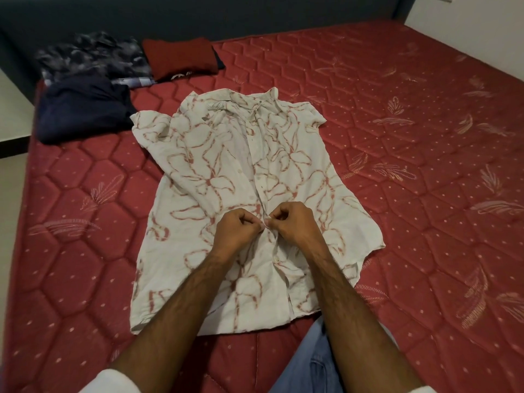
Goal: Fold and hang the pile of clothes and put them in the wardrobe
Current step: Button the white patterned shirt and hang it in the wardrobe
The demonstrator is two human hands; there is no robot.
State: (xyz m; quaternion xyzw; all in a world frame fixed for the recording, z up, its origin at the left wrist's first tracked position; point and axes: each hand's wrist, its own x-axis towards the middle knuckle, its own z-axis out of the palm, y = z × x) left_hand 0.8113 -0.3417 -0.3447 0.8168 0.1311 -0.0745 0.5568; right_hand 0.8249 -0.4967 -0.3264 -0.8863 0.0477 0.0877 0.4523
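Observation:
A white short-sleeved shirt (226, 177) with a pink floral print lies flat, front up, on the red mattress (397, 165), collar toward the far side. Its button placket runs down the middle. My left hand (238, 228) and my right hand (295, 222) meet over the lower part of the placket. Both have their fingers curled and pinch the two front edges of the shirt together at a button. Below my hands the front looks closed; above them it gapes a little.
At the far left of the mattress lie a dark navy garment (82, 109), a dark patterned garment (93, 58) and a folded red garment (178, 58). A dark headboard (255, 15) runs along the back. My jeans-clad knee (312, 364) rests on the near edge.

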